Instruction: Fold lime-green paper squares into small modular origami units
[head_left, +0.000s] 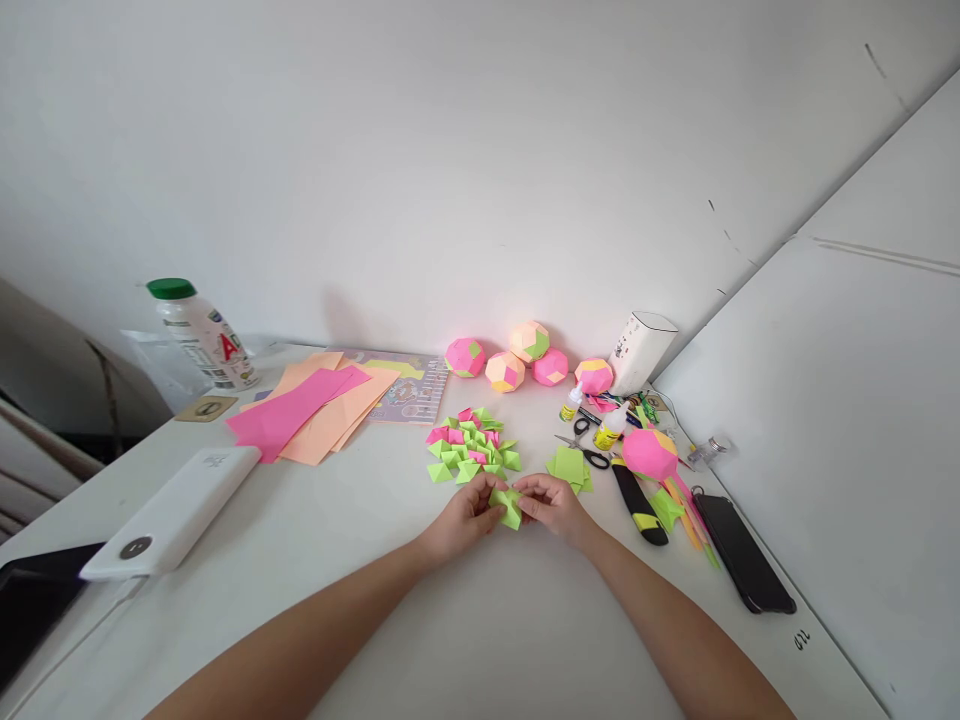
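Between my two hands is a small piece of green paper, creased and partly covered by fingers. My left hand pinches its left side with thumb and fingertips. At its right side, my right hand grips it the same way. Just beyond lies a heap of folded green and pink paper pieces. A small stack of flat green paper sheets sits past my right hand. Scissors with black handles rest open behind that stack.
Paper balls line the wall. Glue bottles, a box cutter, another paper ball and a phone are on the right. Pink and peach paper sheets, a white power bank and a bottle stand left.
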